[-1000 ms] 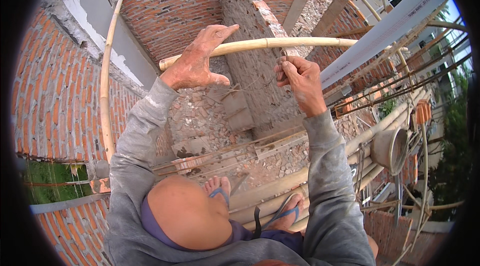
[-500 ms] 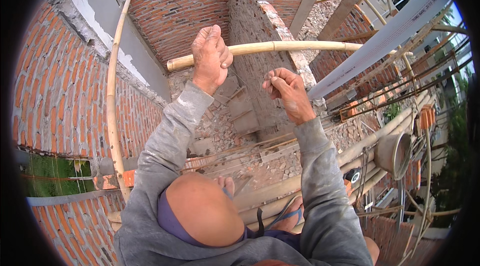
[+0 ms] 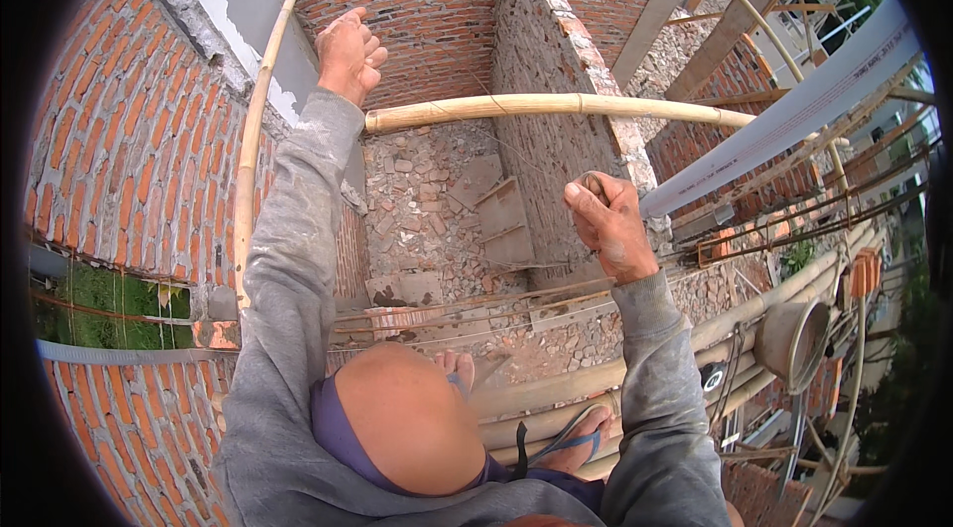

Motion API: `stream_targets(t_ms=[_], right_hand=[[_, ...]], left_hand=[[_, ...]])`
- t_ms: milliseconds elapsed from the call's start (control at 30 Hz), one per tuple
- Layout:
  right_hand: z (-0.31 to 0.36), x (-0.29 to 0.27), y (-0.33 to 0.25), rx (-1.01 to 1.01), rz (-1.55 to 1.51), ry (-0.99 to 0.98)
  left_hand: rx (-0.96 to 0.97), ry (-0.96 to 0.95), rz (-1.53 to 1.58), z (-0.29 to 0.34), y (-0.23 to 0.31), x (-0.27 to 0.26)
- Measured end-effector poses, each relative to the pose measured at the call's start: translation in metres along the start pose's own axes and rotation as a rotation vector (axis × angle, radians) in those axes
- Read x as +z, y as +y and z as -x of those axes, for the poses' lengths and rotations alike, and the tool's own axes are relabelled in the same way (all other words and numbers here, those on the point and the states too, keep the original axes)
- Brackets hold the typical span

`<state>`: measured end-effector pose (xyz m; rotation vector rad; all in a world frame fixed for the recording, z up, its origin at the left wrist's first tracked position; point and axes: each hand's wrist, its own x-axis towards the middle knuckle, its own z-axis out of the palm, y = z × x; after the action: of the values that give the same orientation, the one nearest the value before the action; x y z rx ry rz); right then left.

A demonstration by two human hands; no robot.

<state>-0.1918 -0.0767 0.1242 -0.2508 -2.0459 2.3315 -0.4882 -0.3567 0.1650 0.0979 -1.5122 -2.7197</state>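
Note:
My left hand is raised at the upper left, closed with its fingers curled. My right hand is closed in a pinch, lower and to the right. A faint thin wire appears to stretch slantwise between the two hands; its ends are hidden in the fingers. Between my hands, a pale bamboo pole runs crosswise. Its left end is beside my left wrist, and neither hand grips it.
Broken brick rubble lies far below, between brick walls. My feet rest on bamboo poles. An upright bamboo pole stands left, a grey pipe slants at right, and a bucket is beyond my right arm.
My left hand has moved left and up, away from the crosswise pole. My right hand has moved slightly right and down, so the hands are farther apart. The view has shifted a little.

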Motion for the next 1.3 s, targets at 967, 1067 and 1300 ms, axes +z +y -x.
stream_targets(t_ms=[967, 1067, 1300], right_hand=[[0.040, -0.072, -0.102, -0.266, 1.025, 0.023], [0.057, -0.086, -0.134, -0.245, 1.271, -0.107], [0.110, -0.101, -0.184, 0.135, 1.325, 0.050]], left_hand=[[0.900, -1.345, -0.801, 0.162, -0.068, 0.108], [1.140, -1.358, -0.737, 0.170, -0.058, 0.168], [0.848, -1.380, -0.595, 0.215, -0.043, 0.212]])
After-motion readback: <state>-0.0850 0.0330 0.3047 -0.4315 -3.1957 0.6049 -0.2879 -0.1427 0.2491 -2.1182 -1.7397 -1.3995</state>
